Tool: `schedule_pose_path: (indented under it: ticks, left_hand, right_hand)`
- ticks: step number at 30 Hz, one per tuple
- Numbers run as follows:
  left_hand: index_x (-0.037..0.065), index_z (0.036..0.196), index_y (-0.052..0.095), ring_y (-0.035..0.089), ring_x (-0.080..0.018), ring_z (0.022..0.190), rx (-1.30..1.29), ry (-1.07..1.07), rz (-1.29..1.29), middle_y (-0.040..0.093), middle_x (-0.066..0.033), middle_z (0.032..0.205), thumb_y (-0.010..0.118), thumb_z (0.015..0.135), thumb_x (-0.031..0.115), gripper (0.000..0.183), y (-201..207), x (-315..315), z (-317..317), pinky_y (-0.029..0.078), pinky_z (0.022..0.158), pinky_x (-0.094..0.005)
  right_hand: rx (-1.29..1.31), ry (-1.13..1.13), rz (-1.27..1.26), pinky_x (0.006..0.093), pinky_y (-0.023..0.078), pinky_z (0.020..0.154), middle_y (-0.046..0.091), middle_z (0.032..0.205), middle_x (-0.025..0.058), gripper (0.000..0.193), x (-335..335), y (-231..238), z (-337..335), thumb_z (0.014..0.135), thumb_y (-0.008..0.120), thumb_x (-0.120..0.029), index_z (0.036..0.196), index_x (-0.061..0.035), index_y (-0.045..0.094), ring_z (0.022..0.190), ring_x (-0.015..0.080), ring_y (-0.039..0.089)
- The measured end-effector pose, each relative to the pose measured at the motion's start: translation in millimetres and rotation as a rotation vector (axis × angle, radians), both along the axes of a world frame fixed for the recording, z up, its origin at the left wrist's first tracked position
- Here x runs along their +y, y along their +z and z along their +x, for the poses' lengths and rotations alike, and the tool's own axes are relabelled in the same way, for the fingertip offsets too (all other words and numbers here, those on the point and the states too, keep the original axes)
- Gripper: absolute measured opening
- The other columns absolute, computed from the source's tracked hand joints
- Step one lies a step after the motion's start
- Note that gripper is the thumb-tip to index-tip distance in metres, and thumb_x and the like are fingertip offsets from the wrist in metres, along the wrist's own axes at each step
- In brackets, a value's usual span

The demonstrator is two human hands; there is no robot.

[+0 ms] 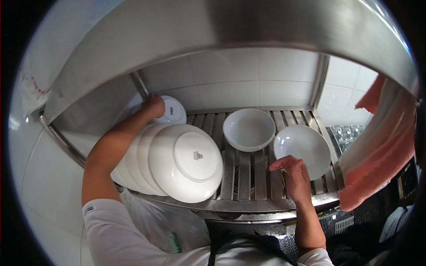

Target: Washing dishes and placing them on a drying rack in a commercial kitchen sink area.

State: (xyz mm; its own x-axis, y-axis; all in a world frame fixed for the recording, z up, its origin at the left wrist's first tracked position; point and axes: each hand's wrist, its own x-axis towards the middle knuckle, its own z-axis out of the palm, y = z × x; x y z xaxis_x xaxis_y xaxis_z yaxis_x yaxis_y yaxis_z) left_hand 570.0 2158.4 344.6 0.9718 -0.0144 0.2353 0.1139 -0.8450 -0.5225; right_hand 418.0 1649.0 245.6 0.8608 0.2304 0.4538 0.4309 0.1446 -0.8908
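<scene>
At the far left of the rack, my left hand (155, 105) is curled at the left edge of a small white plate (176, 111), which stands on edge with its underside facing out. Its fingertips are hidden. Nearer to me, several large white plates (186, 162) lean in a row, undersides toward the right. My right hand (295, 173) hovers over the rack's front, fingers bent to the left and apart from the thumb, with nothing in them. Just beyond it lies a shallow white dish (306, 142). A deeper white bowl (249, 128) sits upright left of that dish.
The slatted metal rack (228, 177) stands against a tiled wall (230, 93), under a broad steel shelf (248, 26). A pink and white towel (377, 155) hangs at the right. A clear plastic bag (168, 224) hangs below the front left edge.
</scene>
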Motion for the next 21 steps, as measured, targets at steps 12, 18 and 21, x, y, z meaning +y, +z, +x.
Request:
schedule_pose_path:
  ticks: [12,18,21]
  left_hand:
    - [0.000,0.091,0.072,0.070,-0.0411,0.090,0.650,-0.431,-0.160,0.071,-0.0237,0.089,0.072,0.081,0.016,0.019,-66,-306,-43,0.056,0.080,-0.0462]
    - [0.003,0.094,0.068,0.069,-0.0408,0.090,0.347,-0.537,-0.540,0.071,-0.0227,0.092,0.067,0.083,0.009,0.013,-55,-269,-7,0.054,0.078,-0.0476]
    - [0.002,0.109,0.068,0.068,-0.0392,0.097,0.305,-0.419,-0.593,0.069,-0.0248,0.100,0.073,0.084,0.018,0.030,-36,-238,19,0.053,0.087,-0.0452]
  right_hand:
    - [-0.015,0.052,-0.005,0.0361,0.047,0.089,0.070,0.092,0.0137,0.084,-37,-8,-24,0.103,0.022,-0.066,0.096,0.0054,0.067,0.093,0.0220,0.064]
    - [0.052,0.032,0.073,0.0366,0.047,0.090,0.070,0.092,0.0147,0.085,-57,-14,-22,0.102,0.022,-0.066,0.097,0.0062,0.066,0.092,0.0224,0.065]
    - [0.048,0.056,0.050,0.0371,0.047,0.090,0.070,0.093,0.0147,0.084,-50,-16,-20,0.102,0.023,-0.066,0.097,0.0060,0.066,0.092,0.0228,0.066]
